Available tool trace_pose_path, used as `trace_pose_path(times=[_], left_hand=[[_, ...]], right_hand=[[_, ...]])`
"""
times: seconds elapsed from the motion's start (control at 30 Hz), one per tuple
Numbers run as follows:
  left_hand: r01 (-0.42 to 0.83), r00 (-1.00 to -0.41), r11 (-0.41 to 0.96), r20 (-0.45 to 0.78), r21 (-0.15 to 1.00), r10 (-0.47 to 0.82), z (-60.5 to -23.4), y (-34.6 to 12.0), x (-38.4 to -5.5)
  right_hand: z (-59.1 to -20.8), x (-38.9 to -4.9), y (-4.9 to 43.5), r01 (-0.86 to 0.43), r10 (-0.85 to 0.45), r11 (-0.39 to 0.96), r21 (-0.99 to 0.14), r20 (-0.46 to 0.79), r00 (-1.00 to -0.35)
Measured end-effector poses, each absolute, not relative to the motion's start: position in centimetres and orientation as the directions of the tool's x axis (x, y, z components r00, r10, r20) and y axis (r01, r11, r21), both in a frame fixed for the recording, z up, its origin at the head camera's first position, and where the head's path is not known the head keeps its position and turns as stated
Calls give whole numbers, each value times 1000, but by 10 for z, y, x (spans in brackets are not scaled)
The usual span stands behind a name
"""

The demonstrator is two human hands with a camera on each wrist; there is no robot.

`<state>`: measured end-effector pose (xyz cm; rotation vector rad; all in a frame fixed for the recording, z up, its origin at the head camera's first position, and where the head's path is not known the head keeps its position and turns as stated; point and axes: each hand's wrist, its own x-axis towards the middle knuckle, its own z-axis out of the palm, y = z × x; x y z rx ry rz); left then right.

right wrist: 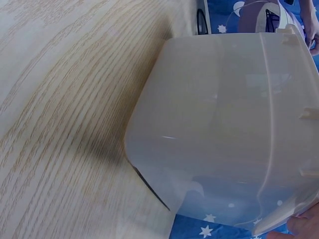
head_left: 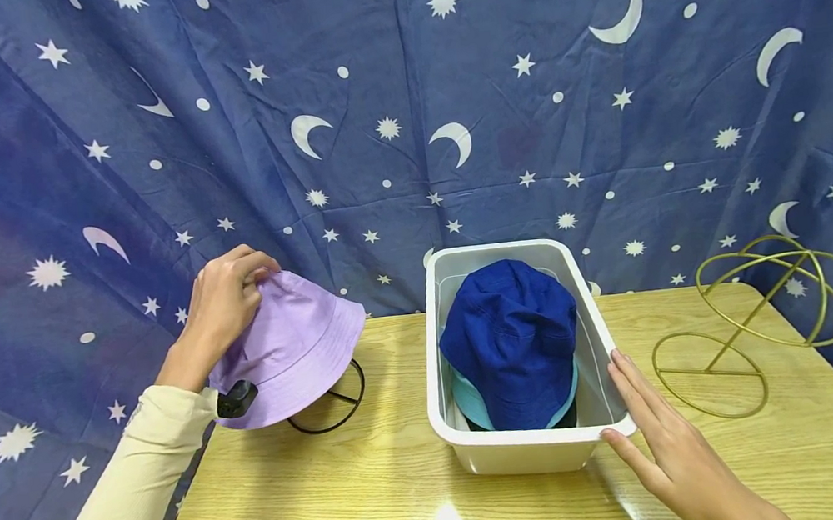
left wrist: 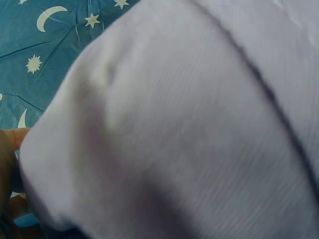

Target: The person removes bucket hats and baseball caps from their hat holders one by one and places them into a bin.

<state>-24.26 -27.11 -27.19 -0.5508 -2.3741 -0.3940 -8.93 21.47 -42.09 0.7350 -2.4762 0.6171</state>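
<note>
My left hand (head_left: 227, 293) pinches the crown of a lilac bucket hat (head_left: 298, 330) between thumb and fingers at the table's left. Under the hat's brim shows the round base of a black wire stand (head_left: 342, 398); its upper part is hidden. Lilac cloth (left wrist: 149, 109) fills most of the left wrist view. With fingers stretched out, my right hand (head_left: 672, 457) rests on the near right corner of a white plastic bin (head_left: 518, 456). Inside the bin lies a dark blue bucket hat (head_left: 510, 335) over a light blue one (head_left: 469, 399), with something black below.
A gold wire hat stand (head_left: 733, 339) with a round base stands on the wooden table (head_left: 379, 498), right of the bin. Behind the table hangs a dark blue curtain (head_left: 365, 39) with white moons and stars.
</note>
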Motion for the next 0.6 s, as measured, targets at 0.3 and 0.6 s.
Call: trace_pose_path(times=[0.3, 0.6], left_hand=[[516, -705, 842, 636, 156, 314, -266, -270, -240], [482, -777, 858, 539, 178, 325, -273, -269, -235]], right_hand=[[-422, -90, 214, -593, -371, 751, -292, 557, -743], [-422, -90, 215, -593, -369, 748, -298, 556, -745]])
